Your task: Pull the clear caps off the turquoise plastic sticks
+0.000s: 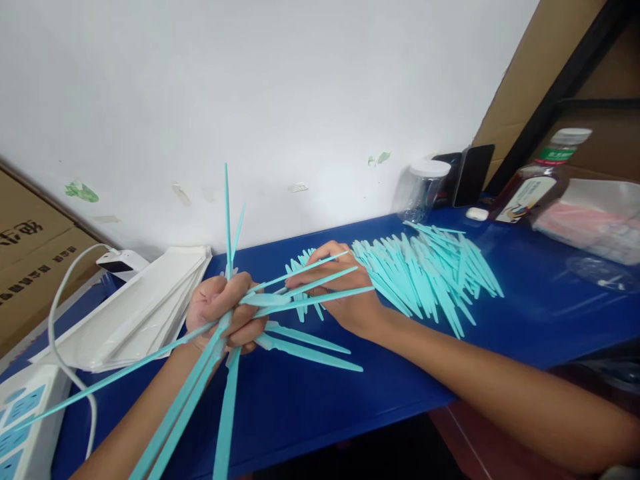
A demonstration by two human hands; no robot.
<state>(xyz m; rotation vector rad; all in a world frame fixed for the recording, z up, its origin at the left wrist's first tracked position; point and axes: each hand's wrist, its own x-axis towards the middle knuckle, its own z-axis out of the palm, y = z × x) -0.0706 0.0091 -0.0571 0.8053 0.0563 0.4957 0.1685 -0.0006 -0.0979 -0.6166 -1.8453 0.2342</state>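
Note:
My left hand [227,310] is closed round several slim turquoise eyebrow razors [227,407]. Their pointed handles fan out in many directions: up, to the right, and down toward me. Pale heads are bunched at the fist. To its right, my right hand [340,287] is bent with thumb and fingers pinched together, its tips close to the bunched heads. It seems to pinch one razor there, partly hidden behind the handles that cross in front of it. Just behind the right hand lies a small group of razors [303,310] on the blue table [320,413].
A large pile of razors [425,267] spreads to the right. White plastic packets [135,307], a white cable [55,320] and a power strip [35,420] lie left. A lidded clear jar [423,190], phone [474,175] and brown bottle [540,177] stand along the back right.

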